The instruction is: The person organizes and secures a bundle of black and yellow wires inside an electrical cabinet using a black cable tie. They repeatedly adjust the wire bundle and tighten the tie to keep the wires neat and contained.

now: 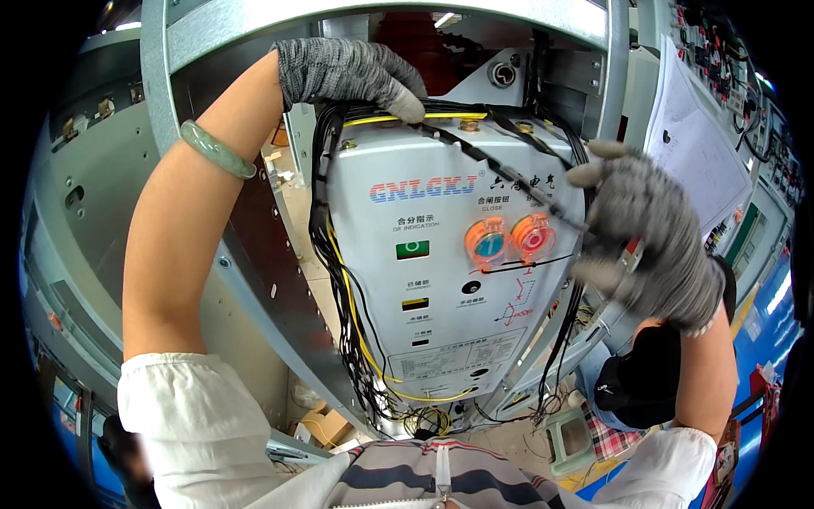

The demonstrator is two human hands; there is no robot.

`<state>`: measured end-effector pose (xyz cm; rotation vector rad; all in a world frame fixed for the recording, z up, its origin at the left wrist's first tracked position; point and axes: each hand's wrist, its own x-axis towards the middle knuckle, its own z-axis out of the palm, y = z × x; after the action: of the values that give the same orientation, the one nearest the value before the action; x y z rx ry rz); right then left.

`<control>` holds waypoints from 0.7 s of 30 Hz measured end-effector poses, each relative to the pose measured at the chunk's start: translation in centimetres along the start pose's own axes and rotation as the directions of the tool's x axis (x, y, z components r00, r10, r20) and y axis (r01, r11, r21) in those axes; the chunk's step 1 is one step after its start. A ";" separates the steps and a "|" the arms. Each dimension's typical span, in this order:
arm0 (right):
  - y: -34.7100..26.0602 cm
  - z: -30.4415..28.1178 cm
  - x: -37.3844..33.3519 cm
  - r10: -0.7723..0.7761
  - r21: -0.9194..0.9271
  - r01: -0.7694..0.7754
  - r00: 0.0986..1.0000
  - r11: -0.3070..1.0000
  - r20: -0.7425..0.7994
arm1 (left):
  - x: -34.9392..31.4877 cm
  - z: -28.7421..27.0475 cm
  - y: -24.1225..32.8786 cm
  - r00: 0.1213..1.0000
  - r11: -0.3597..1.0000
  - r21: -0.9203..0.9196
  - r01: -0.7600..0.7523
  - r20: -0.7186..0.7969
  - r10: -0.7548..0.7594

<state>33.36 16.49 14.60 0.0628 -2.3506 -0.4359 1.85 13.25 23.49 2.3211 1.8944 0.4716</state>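
Observation:
A grey breaker front panel (441, 314) with two round push buttons under orange covers stands upright before me. Black wire bundles run along its top and down both sides. My left hand (352, 81), in a grey knit glove, reaches over the top edge, its fingers closed on the black wire bundle (492, 161). From there the bundle slants down across the panel's upper right to my right hand (653, 229). That gloved hand, blurred by motion, is curled around the bundle's far part; its palm side is partly hidden.
A metal cabinet frame (386, 30) surrounds the panel. White paper sheets (695, 144) hang at the right. Loose wires (424, 420) gather below the panel. At lower right are a person in dark clothing (649, 377) and a pale green stool (570, 437). A cardboard box (326, 424) sits on the floor.

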 end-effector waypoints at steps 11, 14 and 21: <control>5.2 1.2 1.7 0.784 0.824 -0.220 0.504 0.523 -0.363 | 0.7 -0.1 0.0 0.996 0.985 0.168 0.043 0.068 -0.055; 6.7 1.2 1.3 0.813 0.938 0.058 0.483 0.340 -0.325 | 0.6 0.3 1.1 0.996 0.950 0.306 0.068 0.026 -0.080; 3.3 -1.5 0.7 0.505 0.629 -0.532 0.828 0.568 0.244 | 0.9 1.7 3.0 0.999 0.871 0.491 0.034 -0.001 -0.038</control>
<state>34.16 19.02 17.16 -0.3031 -2.2941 0.7440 5.36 13.62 22.85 2.5564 2.2622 -0.0435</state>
